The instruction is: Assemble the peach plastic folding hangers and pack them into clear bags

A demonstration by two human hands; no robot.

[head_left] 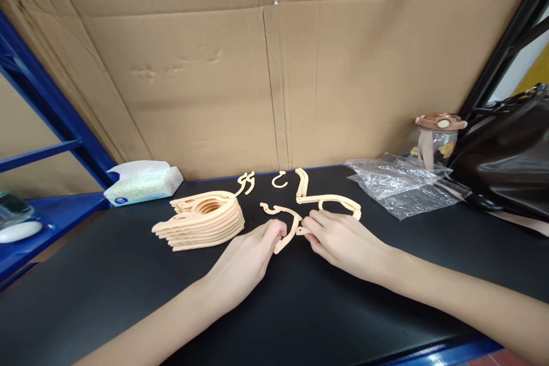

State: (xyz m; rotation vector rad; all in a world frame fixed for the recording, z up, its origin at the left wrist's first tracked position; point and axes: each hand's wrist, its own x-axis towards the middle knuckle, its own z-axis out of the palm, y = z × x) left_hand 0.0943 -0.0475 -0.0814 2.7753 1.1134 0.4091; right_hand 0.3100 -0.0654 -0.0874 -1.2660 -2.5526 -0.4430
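- Head view: grips the near end of a curved cream piece (295, 227) with the left hand (246, 257), fingers closed, at the middle of the black tabletop (107, 297).
- Pinches a small holed piece (302, 231) with the right hand (343, 240), thumb and fingers together, just right of the curved cream piece; cannot tell about contact between the two.
- Shows a bent cream arm (337, 199) just beyond the right hand and partly hidden by it; cannot tell about touching there.
- To the left, near the left hand: a layered stack of cream hanger parts (214, 230).
- At the far middle, from left to right: two small hooks (250, 184) near the stack, a single hook (275, 180), and slim arms (302, 184) nested together.
- At the far left: a tissue pack (143, 186) with one sheet pulled up.
- At the far right: crumpled clear plastic (398, 189), a brown-lidded bottle (440, 137) and a black bag (506, 148).
- Behind everything: tall cardboard (193, 91).
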